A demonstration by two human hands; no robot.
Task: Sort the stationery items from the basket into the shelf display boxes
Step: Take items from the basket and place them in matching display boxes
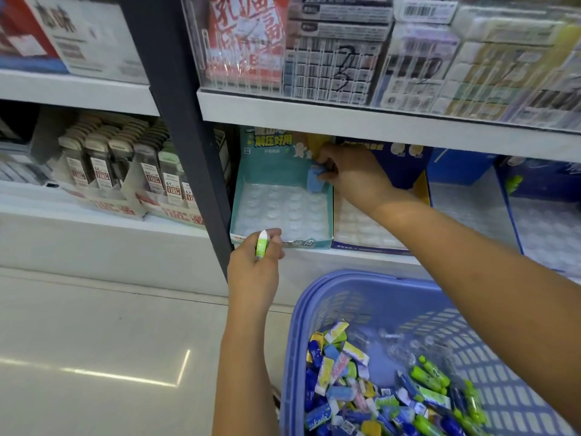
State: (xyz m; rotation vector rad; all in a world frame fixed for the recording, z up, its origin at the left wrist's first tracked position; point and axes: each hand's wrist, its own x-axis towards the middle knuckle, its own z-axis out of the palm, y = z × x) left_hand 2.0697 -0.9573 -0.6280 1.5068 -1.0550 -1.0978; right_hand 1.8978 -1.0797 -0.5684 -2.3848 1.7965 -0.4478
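1. Blue eraser (314, 179): pinched in the fingers of the right hand (352, 176), above the back right corner of the teal display box (273, 168). Judged light, firm, slightly grippy; best taken across its short sides.
2. Green-white stick (261, 243): enclosed by curled left hand (254, 272) fingers, before the box front.
3. Shelf (345, 254): low, roofed closely; basket (295, 325) below.

teal box (284, 171), blue eraser (313, 178), lavender basket (301, 313)
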